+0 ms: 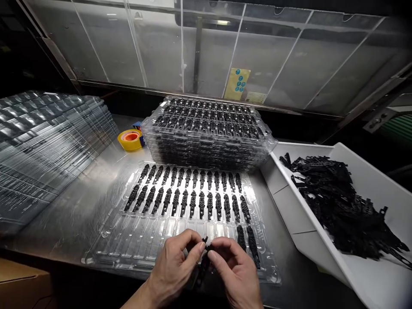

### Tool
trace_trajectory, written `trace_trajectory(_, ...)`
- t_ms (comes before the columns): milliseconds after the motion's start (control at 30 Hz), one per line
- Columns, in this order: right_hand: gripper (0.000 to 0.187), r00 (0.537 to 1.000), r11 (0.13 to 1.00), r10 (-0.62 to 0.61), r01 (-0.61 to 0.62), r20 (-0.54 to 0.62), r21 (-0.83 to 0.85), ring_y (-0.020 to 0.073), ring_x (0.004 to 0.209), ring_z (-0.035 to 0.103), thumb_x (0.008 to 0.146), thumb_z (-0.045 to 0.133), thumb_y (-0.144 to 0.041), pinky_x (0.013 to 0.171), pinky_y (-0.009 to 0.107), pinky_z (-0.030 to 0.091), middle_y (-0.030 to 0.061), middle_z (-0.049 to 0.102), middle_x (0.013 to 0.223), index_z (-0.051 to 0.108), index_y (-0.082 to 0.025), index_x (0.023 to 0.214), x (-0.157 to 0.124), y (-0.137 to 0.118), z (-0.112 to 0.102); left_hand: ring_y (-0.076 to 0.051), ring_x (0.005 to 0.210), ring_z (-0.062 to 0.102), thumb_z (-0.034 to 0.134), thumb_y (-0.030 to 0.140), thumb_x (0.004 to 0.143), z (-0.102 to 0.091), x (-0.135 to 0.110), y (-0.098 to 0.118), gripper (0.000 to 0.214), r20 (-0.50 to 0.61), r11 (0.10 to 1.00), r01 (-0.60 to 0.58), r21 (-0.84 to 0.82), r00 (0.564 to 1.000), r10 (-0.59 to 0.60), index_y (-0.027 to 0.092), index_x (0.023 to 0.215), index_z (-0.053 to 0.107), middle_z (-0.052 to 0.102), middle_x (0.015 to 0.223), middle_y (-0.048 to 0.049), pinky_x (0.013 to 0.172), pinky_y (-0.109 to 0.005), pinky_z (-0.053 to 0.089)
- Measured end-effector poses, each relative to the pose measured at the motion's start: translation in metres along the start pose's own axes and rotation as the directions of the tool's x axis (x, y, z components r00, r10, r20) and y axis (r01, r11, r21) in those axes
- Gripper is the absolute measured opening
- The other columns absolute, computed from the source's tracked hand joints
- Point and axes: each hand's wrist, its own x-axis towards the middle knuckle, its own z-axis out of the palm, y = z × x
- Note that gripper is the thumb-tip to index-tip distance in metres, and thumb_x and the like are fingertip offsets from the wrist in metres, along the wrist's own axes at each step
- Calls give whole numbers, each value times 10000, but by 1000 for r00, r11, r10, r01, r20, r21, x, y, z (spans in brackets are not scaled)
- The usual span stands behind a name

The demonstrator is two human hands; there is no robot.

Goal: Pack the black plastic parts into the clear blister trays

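Fingers (194,254) of left hand (175,262), right hand (236,268) pinch black part (202,268) — long axis fore-and-aft, near end angled left.

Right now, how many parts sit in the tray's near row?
2 in view: the end part at the row's right end, and its neighbour just left of it. The right hand may hide others. The held part isn't counted.

My view is of a factory-like workshop: metal workbench (72,221), stacked clear trays (61,148) at left, bulk bin (289,210) of black parts (341,201) at right.
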Motion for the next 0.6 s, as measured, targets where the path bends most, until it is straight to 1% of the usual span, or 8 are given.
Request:
trace_trajectory(67,230,997,992,-33,23,-76,-128,177,737,666,800,682,-392,631,244,560,49,695,857,665,-198,922,3,-6,-19,-120,593,549,484,381,897,3,3,-4,245,-17,997,53,-51,998,-54,181,778,556,594,696,-4,478,-204,382)
trace_trajectory(167,231,977,918,-127,51,-169,-394,185,782,661,833,640,-396,646,251,553,51,693,912,661,-210,968,14,-16,-50,-140,687,619,481,373,901,7,8,-14,197,-7,956,134,-261,990,-140,185,855,523,647,774,-21,606,-233,482)
trace_trajectory(267,179,977,807,-202,123,-75,-578,190,810,648,884,570,-350,673,281,541,45,683,929,654,-221,973,27,-18,-63,-167,791,652,496,361,891,13,14,-18,245,22,888,140,-438,989,-145,190,1067,495,647,836,-28,699,-288,529)
trace_trajectory(367,152,952,662,-301,249,53,-706,210,848,619,904,531,-269,718,337,523,50,673,927,648,-211,982,34,-9,-60,-174,833,647,520,338,869,25,19,-10,301,50,869,146,-473,989,-139,188,1129,505,617,882,-31,717,-302,540)
trace_trajectory(433,143,919,528,-379,313,111,-789,233,902,583,902,528,-228,768,384,497,61,660,952,645,-200,981,36,-1,-56,-163,800,635,513,306,864,34,23,-2,247,28,906,132,-403,991,-132,192,1081,545,602,885,-27,688,-285,530)
trace_trajectory(500,138,889,424,-435,344,145,-838,243,927,553,905,523,-204,801,413,470,66,645,971,646,-196,966,34,4,-55,-149,739,610,512,252,849,43,27,4,194,-25,966,84,-245,995,-93,203,1028,568,600,832,-6,654,-265,497)
trace_trajectory(533,139,878,397,-452,353,154,-847,241,930,544,907,520,-199,808,416,463,66,637,980,646,-198,966,31,5,-56,-145,712,596,519,222,833,47,30,7,178,-56,989,58,-139,996,-67,208,1003,573,604,797,5,647,-260,476)
trace_trajectory(600,152,866,392,-464,388,185,-834,237,956,531,909,517,-196,821,412,457,66,621,1016,637,-209,1000,24,3,-56,-145,682,581,534,179,808,53,34,10,182,-94,997,38,71,995,-32,219,982,570,623,744,22,648,-259,438)
